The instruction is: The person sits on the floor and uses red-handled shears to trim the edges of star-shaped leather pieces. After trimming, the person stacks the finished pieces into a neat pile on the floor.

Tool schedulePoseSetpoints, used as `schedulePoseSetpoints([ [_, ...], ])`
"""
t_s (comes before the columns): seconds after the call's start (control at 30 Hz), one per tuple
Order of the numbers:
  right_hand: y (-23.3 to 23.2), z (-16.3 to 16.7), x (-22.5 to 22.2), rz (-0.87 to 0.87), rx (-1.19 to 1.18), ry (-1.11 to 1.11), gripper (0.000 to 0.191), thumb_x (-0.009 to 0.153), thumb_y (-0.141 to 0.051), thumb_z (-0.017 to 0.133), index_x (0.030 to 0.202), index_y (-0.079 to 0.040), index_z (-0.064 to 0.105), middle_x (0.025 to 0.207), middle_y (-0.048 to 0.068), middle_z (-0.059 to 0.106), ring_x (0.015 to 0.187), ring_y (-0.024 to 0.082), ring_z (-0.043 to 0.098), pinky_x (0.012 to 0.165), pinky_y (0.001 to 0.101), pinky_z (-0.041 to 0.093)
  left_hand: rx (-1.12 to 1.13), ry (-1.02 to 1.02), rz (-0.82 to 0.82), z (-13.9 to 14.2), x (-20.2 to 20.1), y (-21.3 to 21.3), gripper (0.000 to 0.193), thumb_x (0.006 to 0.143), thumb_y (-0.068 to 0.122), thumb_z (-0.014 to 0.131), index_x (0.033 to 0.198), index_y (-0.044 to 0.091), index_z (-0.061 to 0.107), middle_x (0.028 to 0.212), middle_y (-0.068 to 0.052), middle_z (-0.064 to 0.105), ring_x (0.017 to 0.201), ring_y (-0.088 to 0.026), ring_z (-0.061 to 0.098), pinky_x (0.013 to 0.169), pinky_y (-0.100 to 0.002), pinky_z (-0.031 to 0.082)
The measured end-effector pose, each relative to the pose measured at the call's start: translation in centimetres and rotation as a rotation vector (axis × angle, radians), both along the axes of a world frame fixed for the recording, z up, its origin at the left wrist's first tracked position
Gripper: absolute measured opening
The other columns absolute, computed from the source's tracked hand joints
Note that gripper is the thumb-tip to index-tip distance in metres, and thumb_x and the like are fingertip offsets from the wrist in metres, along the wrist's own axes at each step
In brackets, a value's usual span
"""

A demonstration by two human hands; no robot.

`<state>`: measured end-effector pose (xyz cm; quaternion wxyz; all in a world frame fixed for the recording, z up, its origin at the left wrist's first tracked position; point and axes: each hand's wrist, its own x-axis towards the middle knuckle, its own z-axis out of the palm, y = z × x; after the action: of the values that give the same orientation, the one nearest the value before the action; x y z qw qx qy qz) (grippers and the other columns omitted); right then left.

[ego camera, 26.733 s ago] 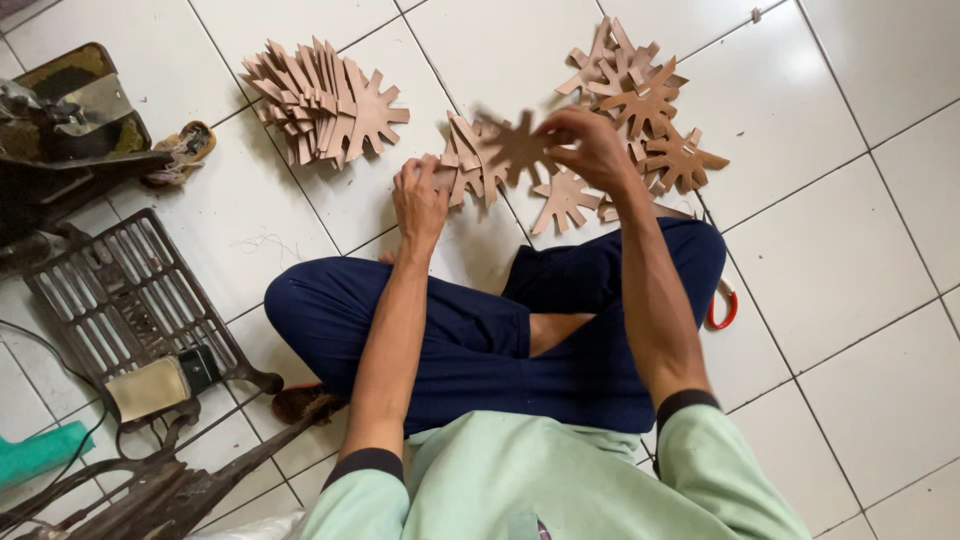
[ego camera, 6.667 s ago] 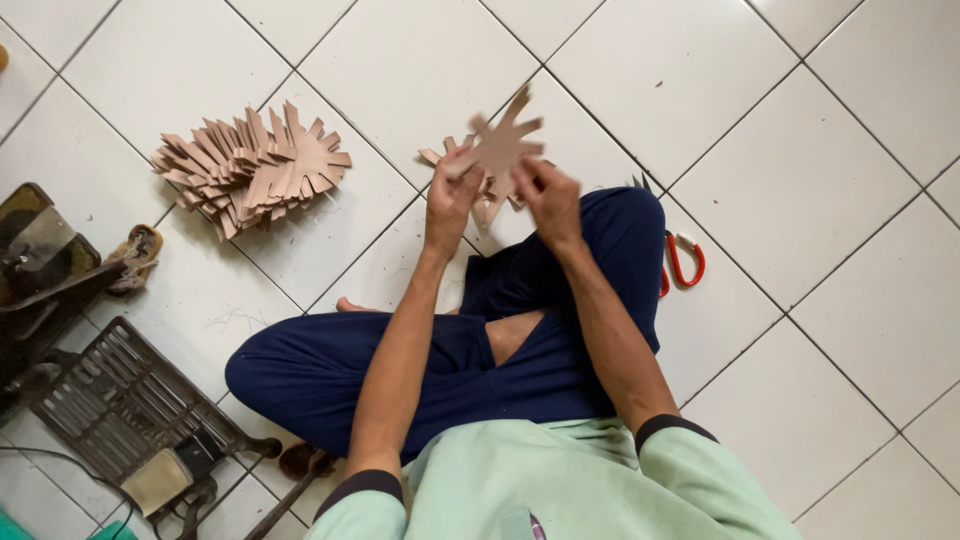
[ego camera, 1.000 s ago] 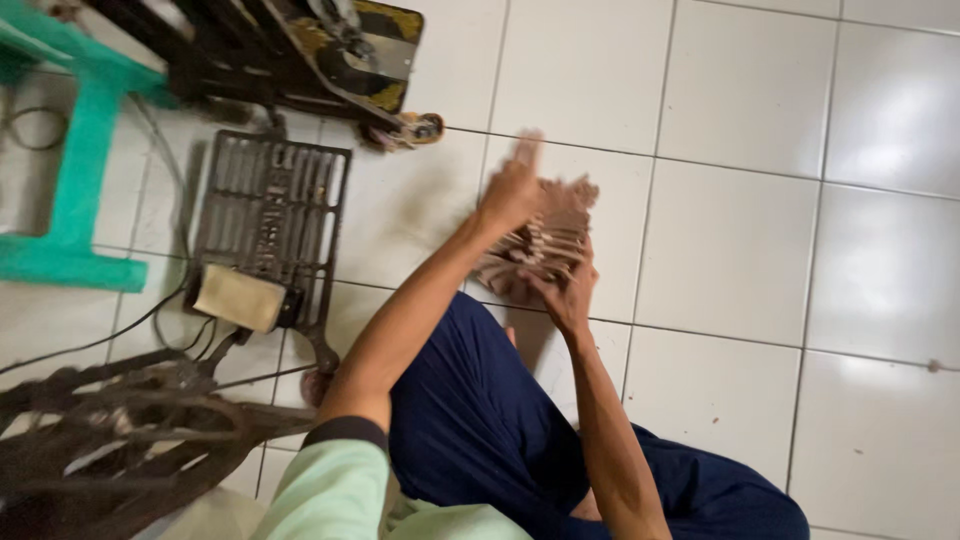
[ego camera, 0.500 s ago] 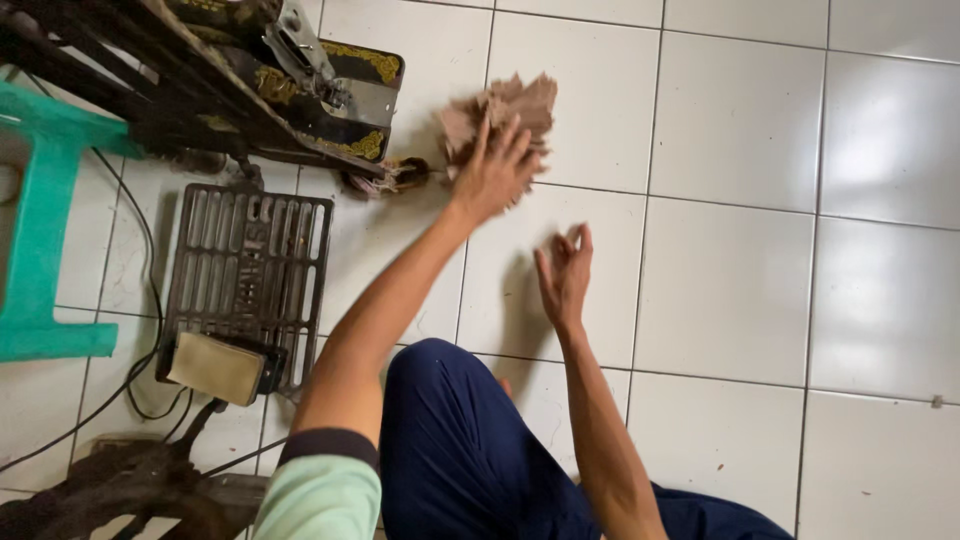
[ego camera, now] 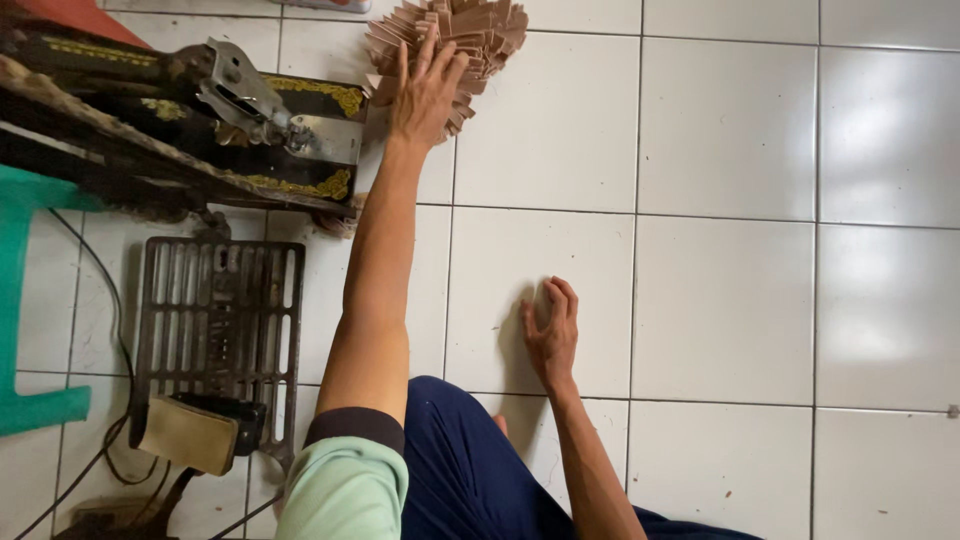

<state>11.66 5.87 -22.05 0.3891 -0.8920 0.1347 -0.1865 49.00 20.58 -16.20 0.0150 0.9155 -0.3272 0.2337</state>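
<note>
The left hand (ego camera: 425,95) is stretched far forward, at about twelve o'clock from the person, with its fingers spread flat on a stack of tan, star-shaped flat cut-outs (ego camera: 450,45). The palm lies on the near edge of the stack; nothing is pinched. The stack sits on the white tiled floor (ego camera: 720,300) at the top of the view, partly cut by the frame, just beside the black sewing machine head with gold ornament (ego camera: 250,130), which lies at about ten o'clock.

The right hand (ego camera: 552,335) holds nothing. It rests on a floor tile near the knee in dark blue trousers (ego camera: 460,460), fingers loosely curled and close together, fingertips touching the tile as a support.

At eight o'clock lies a black cast-iron treadle grate (ego camera: 215,320) with a tan pad (ego camera: 190,435) at its near end, and a green plastic stool (ego camera: 25,300) is at nine o'clock.

As a judgement: the cut-outs seem gathered into one pile already put down on the floor, and only the pushing or straightening of it is left.

Compared with half a second ago, the left hand has gone further forward and now lies flat on the pile instead of carrying it above the floor. The right hand, then raised and open, has come down to the tile.
</note>
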Motion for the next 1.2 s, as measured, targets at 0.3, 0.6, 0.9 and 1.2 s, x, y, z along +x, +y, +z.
schedulePoseSetpoints([
  [0.3,0.1,-0.2,-0.2,-0.013,0.022,0.02,0.044,0.094,-0.015,0.074,0.132,-0.002,0.055,0.143,0.016,0.053,0.124,0.034,0.06,0.1,0.0414,0.056,-0.434,0.143,0.314,-3.2,-7.3,-0.8,0.061,0.1,0.025,0.078,0.142,-0.002,0.044,0.149,-0.025,0.039,0.14,-0.039,0.037,0.119,-0.061,0.032],
  [0.6,0.2,-0.5,0.0,-0.013,0.013,0.032,0.04,0.094,-0.016,0.073,0.129,-0.005,0.058,0.142,0.015,0.053,0.124,0.034,0.061,0.1,0.0413,0.057,-0.536,0.374,0.099,-3.7,-6.2,-0.7,0.07,0.088,0.026,0.081,0.141,-0.004,0.045,0.158,-0.023,0.033,0.145,-0.043,0.032,0.12,-0.056,0.031],
  [0.9,0.2,0.9,0.4,-0.026,0.031,0.002,0.037,0.095,-0.015,0.073,0.127,-0.004,0.058,0.141,0.014,0.055,0.121,0.035,0.063,0.097,0.0411,0.057,-0.505,0.317,0.091,-2.9,-6.7,-0.3,0.058,0.095,0.023,0.078,0.137,-0.004,0.049,0.154,-0.025,0.041,0.147,-0.044,0.035,0.121,-0.055,0.029],
  [1.2,0.6,5.4,0.6,0.072,0.101,0.0,0.037,0.09,-0.012,0.075,0.124,-0.003,0.062,0.144,0.014,0.056,0.123,0.036,0.062,0.1,0.0425,0.055,-0.662,0.426,0.09,-3.2,-20.5,-5.2,0.049,0.09,0.015,0.075,0.13,-0.004,0.053,0.145,-0.032,0.044,0.14,-0.05,0.041,0.118,-0.055,0.036],
])
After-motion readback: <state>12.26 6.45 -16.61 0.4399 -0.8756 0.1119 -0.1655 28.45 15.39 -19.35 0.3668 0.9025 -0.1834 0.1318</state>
